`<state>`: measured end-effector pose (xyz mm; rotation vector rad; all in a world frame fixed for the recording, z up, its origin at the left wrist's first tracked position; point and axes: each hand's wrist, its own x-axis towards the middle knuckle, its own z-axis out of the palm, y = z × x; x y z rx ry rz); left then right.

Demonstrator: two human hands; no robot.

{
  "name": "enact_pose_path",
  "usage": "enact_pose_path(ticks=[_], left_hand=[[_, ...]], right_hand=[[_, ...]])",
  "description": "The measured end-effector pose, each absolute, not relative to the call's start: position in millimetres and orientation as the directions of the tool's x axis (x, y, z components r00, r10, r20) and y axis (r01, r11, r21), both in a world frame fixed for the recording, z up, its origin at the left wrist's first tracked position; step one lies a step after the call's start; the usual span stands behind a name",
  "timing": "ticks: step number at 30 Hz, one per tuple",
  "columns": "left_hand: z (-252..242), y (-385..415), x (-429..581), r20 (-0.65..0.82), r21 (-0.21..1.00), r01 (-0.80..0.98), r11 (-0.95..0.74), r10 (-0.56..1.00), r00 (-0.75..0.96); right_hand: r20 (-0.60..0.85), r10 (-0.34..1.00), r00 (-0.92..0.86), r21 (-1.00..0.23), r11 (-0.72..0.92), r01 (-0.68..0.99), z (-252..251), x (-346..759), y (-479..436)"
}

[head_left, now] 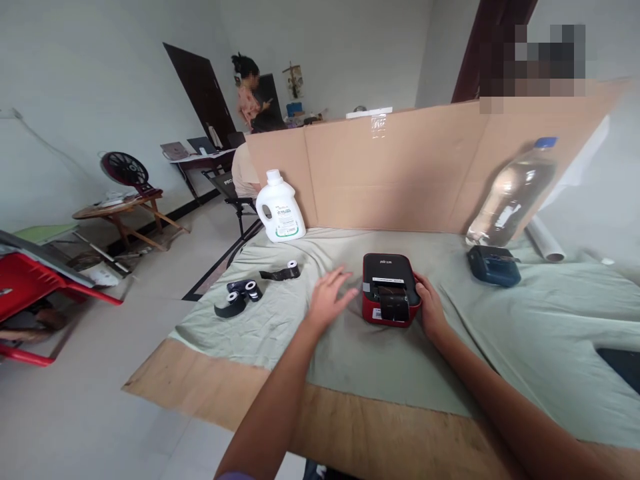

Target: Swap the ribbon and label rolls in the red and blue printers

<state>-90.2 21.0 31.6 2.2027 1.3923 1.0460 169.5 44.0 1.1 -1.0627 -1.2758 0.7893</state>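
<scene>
A black and red label printer [387, 270] sits on the green cloth, a dark strip hanging from its front slot. My right hand [431, 307] grips the printer's right side, with some fingers hidden against the casing. To the left of the printer and apart from it, my left hand [330, 297] hovers open over the cloth, fingers spread and holding nothing. Farther left lie several small dark rolls with white cores: one roll [293, 269] has a loose tail, and another roll [233, 303] is partly unwound.
A white jug [280, 210] stands at the back left before a cardboard panel [385, 177]. At right are a large clear bottle [515, 193], a dark blue device [494, 267] and a pale tube [545, 240]. The wooden table edge [360, 420] runs along the front. Two people are beyond.
</scene>
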Motion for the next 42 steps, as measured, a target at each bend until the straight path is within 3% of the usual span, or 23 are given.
enact_pose_path(ticks=[3, 5, 7, 22, 26, 34, 42], left_hand=[[43.5, 33.3, -136.1, 0.483, 0.418, 0.886, -0.202, 0.875, -0.028], [44.4, 40.4, -170.5, 0.495, 0.358, 0.932, 0.054, 0.835, -0.239], [40.6, 45.8, -198.9, 0.465, 0.331, 0.927, 0.176, 0.824, -0.323], [24.1, 59.8, -201.8, 0.484, 0.459, 0.875, 0.156, 0.782, -0.393], [37.7, 51.5, -198.4, 0.492, 0.424, 0.883, 0.203, 0.767, -0.413], [62.4, 30.7, -200.1, 0.354, 0.333, 0.838, 0.432, 0.766, -0.536], [76.7, 22.6, -191.7, 0.344, 0.400, 0.807, 0.433, 0.746, -0.571]], right_hand=[[0.355, 0.921, 0.160, -0.934, 0.343, 0.098, -0.2, 169.2, 45.2], [0.355, 0.921, 0.159, -0.934, 0.342, 0.103, -0.8, 169.1, 45.6], [0.361, 0.920, 0.155, -0.932, 0.347, 0.107, -0.8, 169.0, 45.7], [0.350, 0.925, 0.147, -0.937, 0.343, 0.071, 2.2, 168.0, 45.6], [0.366, 0.918, 0.154, -0.931, 0.359, 0.068, 2.5, 167.2, 45.7], [0.385, 0.908, 0.167, -0.923, 0.377, 0.080, 3.6, 165.3, 46.0], [0.381, 0.912, 0.152, -0.925, 0.376, 0.062, 1.3, 166.6, 46.3]])
